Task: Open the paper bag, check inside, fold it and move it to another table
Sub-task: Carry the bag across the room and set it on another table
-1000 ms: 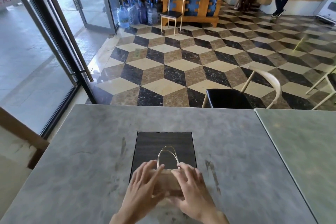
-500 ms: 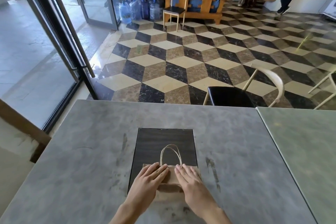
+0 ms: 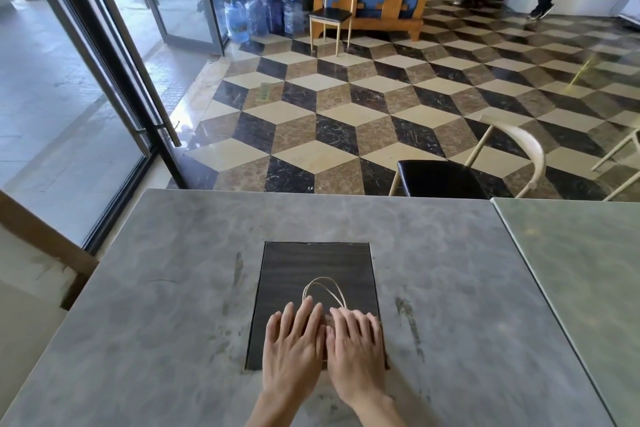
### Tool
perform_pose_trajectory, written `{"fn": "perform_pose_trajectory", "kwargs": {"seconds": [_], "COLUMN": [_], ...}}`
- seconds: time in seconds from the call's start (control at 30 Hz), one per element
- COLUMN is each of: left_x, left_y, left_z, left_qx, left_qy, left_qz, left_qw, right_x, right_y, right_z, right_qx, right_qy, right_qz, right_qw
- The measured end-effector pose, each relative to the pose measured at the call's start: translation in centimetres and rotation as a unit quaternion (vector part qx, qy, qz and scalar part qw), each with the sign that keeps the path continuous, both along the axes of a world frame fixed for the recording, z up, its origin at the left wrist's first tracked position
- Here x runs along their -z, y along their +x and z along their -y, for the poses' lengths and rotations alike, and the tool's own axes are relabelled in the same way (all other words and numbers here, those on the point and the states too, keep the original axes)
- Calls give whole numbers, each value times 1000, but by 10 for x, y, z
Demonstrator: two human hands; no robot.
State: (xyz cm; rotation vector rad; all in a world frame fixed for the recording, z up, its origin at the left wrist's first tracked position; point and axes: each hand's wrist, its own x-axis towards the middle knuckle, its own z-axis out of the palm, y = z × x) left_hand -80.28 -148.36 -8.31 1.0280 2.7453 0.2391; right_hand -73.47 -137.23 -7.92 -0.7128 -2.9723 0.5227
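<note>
The folded brown paper bag lies flat on the grey table [image 3: 173,288], almost wholly hidden under my hands. Only its thin looped handles [image 3: 323,291] show, lying on the dark inset panel [image 3: 311,264]. My left hand [image 3: 294,343] and my right hand [image 3: 356,347] lie side by side, palms down and fingers spread, pressing flat on the bag. Neither hand grips anything.
A second, greenish table [image 3: 581,274] butts against the grey one on the right. A black-seated chair [image 3: 450,177] stands beyond the far edge. Glass doors run along the left. Water bottles [image 3: 263,14], a wooden bench and two standing people are far back.
Both hands slid forward over the folded bag and flattened out, now covering it entirely. The handles lie farther up the dark panel.
</note>
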Motion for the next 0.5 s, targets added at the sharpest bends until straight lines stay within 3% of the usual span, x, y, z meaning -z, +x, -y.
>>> {"fn": "perform_pose_trajectory", "kwargs": {"seconds": [0.5], "left_x": [-11], "left_y": [12], "left_z": [10], "left_qx": [-31], "left_qy": [24], "left_qz": [21], "left_qw": [999], "right_x": [-2], "right_y": [26], "right_z": [-14], "right_qx": [-54], "right_qy": [21], "right_qz": [37], "right_qw": [998]}}
